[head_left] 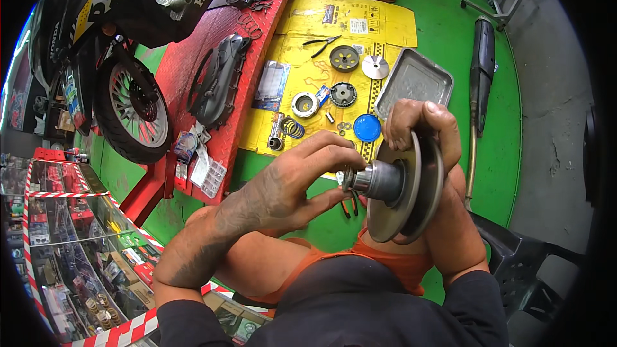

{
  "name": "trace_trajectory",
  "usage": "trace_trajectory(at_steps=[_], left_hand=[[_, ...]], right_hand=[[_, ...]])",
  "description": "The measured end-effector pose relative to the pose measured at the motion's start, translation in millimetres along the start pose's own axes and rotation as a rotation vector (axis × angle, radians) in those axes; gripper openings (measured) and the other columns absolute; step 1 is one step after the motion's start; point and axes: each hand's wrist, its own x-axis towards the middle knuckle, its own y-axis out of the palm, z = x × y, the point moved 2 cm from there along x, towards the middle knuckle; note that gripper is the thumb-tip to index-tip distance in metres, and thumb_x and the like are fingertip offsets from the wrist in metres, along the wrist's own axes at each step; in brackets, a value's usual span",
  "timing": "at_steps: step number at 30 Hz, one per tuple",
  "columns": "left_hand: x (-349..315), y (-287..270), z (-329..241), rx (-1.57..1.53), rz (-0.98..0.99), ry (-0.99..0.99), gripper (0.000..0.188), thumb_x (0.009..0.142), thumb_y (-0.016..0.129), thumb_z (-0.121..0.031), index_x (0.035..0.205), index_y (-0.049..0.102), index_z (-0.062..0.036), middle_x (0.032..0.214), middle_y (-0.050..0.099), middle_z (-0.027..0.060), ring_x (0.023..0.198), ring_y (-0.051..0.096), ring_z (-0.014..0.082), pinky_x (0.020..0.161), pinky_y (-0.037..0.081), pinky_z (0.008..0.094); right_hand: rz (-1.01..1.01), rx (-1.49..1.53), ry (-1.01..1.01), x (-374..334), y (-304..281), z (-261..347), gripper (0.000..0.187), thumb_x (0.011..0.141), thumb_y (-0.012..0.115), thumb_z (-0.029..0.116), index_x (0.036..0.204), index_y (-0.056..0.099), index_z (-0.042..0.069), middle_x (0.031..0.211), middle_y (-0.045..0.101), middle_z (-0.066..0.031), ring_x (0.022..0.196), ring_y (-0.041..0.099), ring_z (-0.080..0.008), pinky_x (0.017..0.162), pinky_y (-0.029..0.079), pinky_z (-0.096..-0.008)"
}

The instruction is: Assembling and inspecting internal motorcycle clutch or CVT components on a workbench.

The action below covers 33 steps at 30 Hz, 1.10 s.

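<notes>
My right hand grips a grey metal driven pulley with two wide discs and a shiny hub, its fingers curled over the rim and the lower part of the hand hidden behind. The hub points left. At its end, my left hand pinches a small dark ring between fingertips and thumb; whether the ring is seated on the hub is unclear. Beyond lies a yellow cardboard sheet bearing a clutch bell, a clutch shoe plate, a blue coil spring and a blue lid.
A metal tray stands right of the cardboard, near an exhaust. On the left are a red lift platform with a black engine cover, a motorbike wheel and a glass display case. Pliers lie beneath my hands.
</notes>
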Motion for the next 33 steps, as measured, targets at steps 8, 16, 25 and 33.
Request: trace_trajectory(at_steps=[8, 16, 25, 33], left_hand=[[-2.9, -9.2, -10.6, -0.481, 0.052, -0.507, 0.043, 0.083, 0.076, -0.009, 0.122, 0.063, 0.0001, 0.09, 0.068, 0.0127, 0.074, 0.064, 0.024, 0.066, 0.053, 0.0334], [0.3, -3.3, -12.8, 0.236, -0.118, 0.319, 0.031, 0.095, 0.073, -0.013, 0.123, 0.063, -0.0015, 0.094, 0.067, 0.0096, 0.077, 0.063, 0.0196, 0.07, 0.052, 0.0322], [-2.5, -2.5, -16.2, -0.045, 0.015, -0.147, 0.043, 0.08, 0.075, -0.002, 0.121, 0.065, -0.0012, 0.097, 0.069, 0.0125, 0.084, 0.066, 0.0265, 0.071, 0.053, 0.0326], [2.8, -7.8, -14.9, 0.158, -0.025, 0.107, 0.049, 0.075, 0.074, 0.001, 0.124, 0.065, -0.0016, 0.11, 0.067, 0.0143, 0.089, 0.064, 0.0272, 0.073, 0.054, 0.0351]], right_hand=[[0.009, -0.05, 0.033, -0.2, -0.2, 3.1, 0.051, 0.1, 0.034, 0.033, 0.061, 0.055, 0.007, 0.057, 0.055, -0.0078, 0.052, 0.04, -0.0143, 0.06, 0.036, -0.0242], [-0.016, 0.175, 0.048, 3.0, 5.9, 1.0, 0.051, 0.1, 0.034, 0.033, 0.06, 0.054, 0.007, 0.055, 0.052, -0.0066, 0.052, 0.04, -0.0144, 0.06, 0.037, -0.025], [-0.002, 0.048, 0.079, 2.4, 4.4, 4.5, 0.051, 0.099, 0.034, 0.035, 0.06, 0.053, 0.009, 0.056, 0.049, -0.0053, 0.056, 0.042, -0.0148, 0.062, 0.038, -0.0266], [0.037, 0.088, 0.062, 3.4, 0.5, 1.0, 0.052, 0.103, 0.03, 0.034, 0.063, 0.053, 0.009, 0.061, 0.049, -0.0045, 0.058, 0.044, -0.0147, 0.064, 0.041, -0.0291]])
